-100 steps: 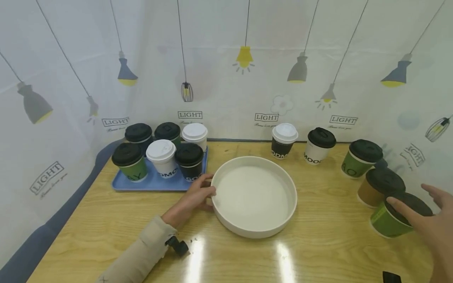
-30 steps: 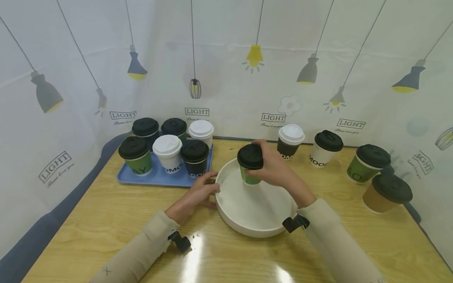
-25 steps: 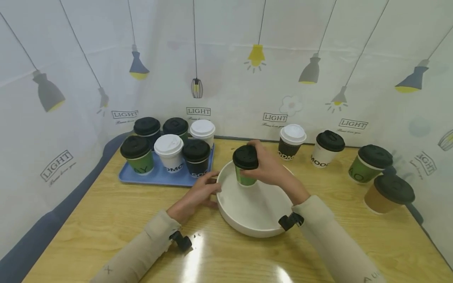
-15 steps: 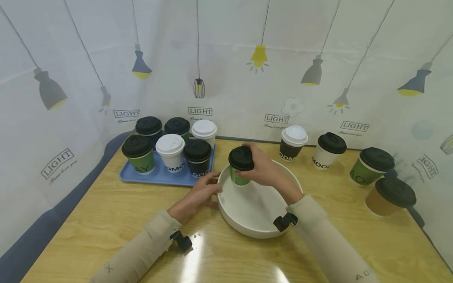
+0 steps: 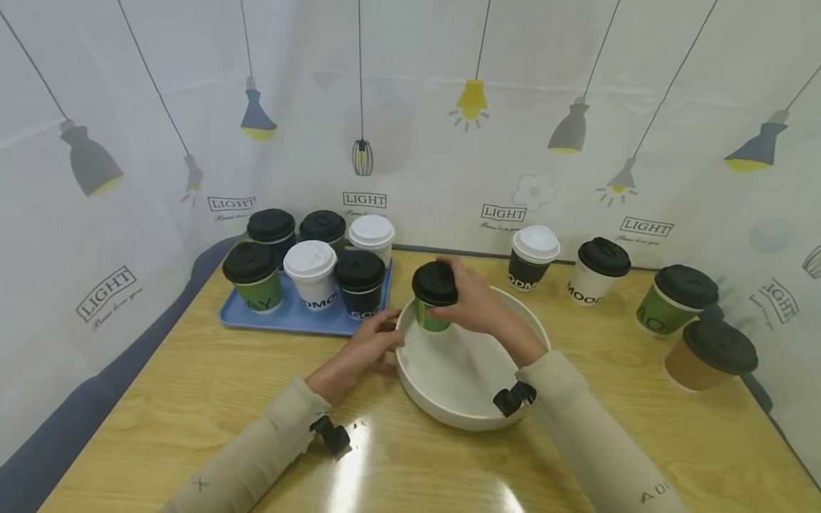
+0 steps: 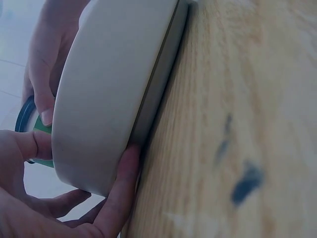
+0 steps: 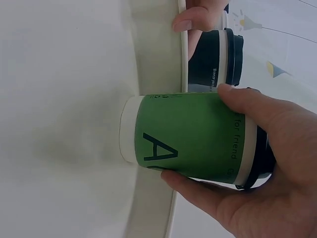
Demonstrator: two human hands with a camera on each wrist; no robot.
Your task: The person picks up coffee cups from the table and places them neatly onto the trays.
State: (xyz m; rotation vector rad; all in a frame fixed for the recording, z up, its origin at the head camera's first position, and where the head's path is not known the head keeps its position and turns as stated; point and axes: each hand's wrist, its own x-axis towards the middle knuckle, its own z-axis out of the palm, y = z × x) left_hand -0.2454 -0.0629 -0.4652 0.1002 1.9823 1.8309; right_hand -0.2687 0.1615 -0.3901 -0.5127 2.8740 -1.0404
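Note:
My right hand [image 5: 477,303] grips a green paper coffee cup [image 7: 190,136] with a black lid, fingers and thumb round its upper part. The cup stands upright inside the left part of a round cream dish [image 5: 462,417]; its base is at the dish's floor, though I cannot tell whether it bears on it. At the dish's left rim my left hand [image 5: 359,353] holds on, thumb at the rim and fingers against the outer wall and lower edge, as the left wrist view shows [image 6: 99,213].
Left of the dish, a blue tray [image 5: 288,324] carries several lidded cups, including a black cup [image 5: 360,299] close to my left hand. Right of it stand a white-lidded cup [image 5: 529,271], a white cup [image 5: 586,285], a green cup [image 5: 663,310] and a brown cup [image 5: 695,363].
The green cup, earlier at the table's right front beside my right hand, was taken hold of and carried left into the dish. It has since shifted slightly left. My left hand stays at the rim.

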